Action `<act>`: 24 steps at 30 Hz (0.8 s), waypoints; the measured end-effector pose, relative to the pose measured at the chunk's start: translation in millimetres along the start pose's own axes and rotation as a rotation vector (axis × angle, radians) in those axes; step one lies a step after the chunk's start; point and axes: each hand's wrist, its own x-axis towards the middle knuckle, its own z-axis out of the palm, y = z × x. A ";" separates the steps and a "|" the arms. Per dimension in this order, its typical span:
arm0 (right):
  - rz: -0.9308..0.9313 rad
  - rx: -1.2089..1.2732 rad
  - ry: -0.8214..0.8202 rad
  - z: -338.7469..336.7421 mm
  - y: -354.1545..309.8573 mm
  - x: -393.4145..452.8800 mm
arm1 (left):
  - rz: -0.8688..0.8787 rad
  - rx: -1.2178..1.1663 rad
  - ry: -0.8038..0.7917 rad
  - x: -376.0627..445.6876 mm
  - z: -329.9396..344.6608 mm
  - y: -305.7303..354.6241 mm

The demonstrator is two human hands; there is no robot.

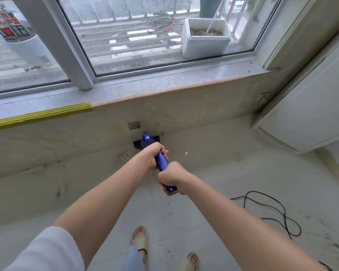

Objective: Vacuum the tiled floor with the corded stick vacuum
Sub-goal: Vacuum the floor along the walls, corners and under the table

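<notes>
The blue stick vacuum slants away from the right hand gripping its handle end, past the left hand gripping higher up, down to its dark floor head — flat on the pale tiled floor, black cord looping right of the hands.

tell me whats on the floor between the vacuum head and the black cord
In the head view, only bare pale floor with one small white scrap separates the vacuum head from the black cord.
</notes>
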 end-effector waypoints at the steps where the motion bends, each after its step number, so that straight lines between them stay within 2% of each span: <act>1: 0.001 -0.017 0.002 -0.6 0.8 -2.4 | -0.013 -0.004 -0.007 -2.4 0.3 -2.0; 8: 0.000 -0.038 0.024 -4.2 0.5 -0.1 | -0.026 -0.016 -0.031 -1.5 3.3 0.1; 16: -0.013 0.058 0.034 3.8 -11.1 9.2 | -0.015 0.032 -0.030 4.2 -4.8 15.3; 24: 0.032 0.012 0.020 13.4 29.8 -6.9 | -0.026 0.052 0.006 -2.8 -1.7 -30.1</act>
